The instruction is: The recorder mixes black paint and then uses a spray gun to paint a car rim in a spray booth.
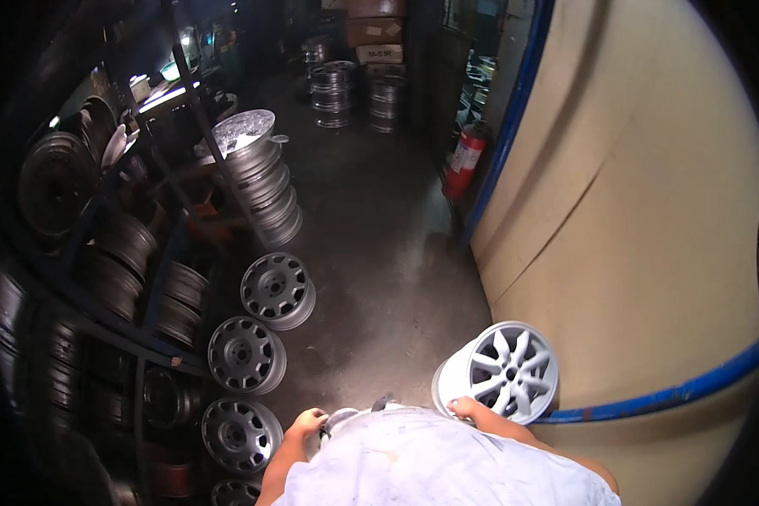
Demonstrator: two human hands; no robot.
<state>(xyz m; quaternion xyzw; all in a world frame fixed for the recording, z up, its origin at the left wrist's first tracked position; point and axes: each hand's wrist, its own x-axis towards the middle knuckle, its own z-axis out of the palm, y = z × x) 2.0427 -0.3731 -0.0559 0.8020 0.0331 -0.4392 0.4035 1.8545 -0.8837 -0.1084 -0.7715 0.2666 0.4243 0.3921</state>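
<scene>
Near the lower edge, my left hand (310,421) is curled beside a pale grey item partly hidden by my white shirt; what it grips I cannot make out. My right hand (462,408) has bent fingers in front of a white eight-spoke wheel (524,365), which rests against the wall at right; whether the fingers touch it is unclear. Grey wheels lie in a row on the floor to my left: one farther off (274,287), one in the middle (241,354), one closer (236,434), and a further one is cut off below.
A rack of wheels (118,261) lines the left, with stacked silver rims (261,185) beside it and more stacks (332,94) and cartons (377,32) at the back. A red extinguisher (465,161) stands by the beige right wall (624,228), which has a blue rail (658,395).
</scene>
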